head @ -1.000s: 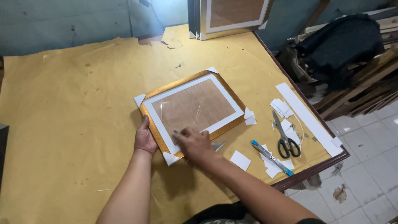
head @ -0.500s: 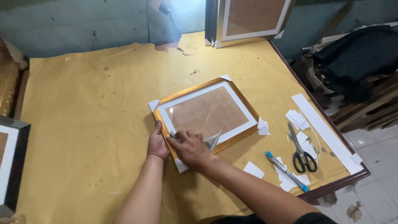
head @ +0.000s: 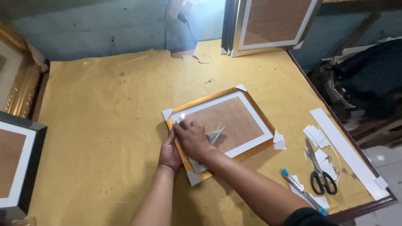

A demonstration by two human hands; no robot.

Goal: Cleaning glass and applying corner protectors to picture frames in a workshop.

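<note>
Head view, looking down on a bench (head: 96, 109) covered in yellow-brown paper. Right hand (head: 191, 137) laid palm down on the near-left part of a gold picture frame (head: 220, 125), fingers spread and flat against the white mat and the glass, gripping nothing. Left hand (head: 169, 154) just beside it and partly underneath, pressed against the frame's left edge, fingers curled along the rim; whether closed around the edge or only resting there, cannot tell. Frame lying flat and turned at an angle, directly under and beyond both hands, with white paper corner guards (head: 167, 113) sticking out past its corners. A small folded grey-white scrap (head: 215, 134) on the glass, touching the right hand's far side. Well to the right of the right hand, near the bench's edge: black-handled scissors (head: 320, 178), a slim cutter with a blue tip (head: 299, 189), loose white paper pieces (head: 316, 134) and a long white strip (head: 347, 150). Far beyond the hands, leaning upright against the blue wall, a stack of silver-edged frames (head: 272, 25). Well to the left of the left hand, past the bench's side, a black frame with white mat (head: 19, 163) and, further back, an ornate gold frame (head: 19, 83).
</note>
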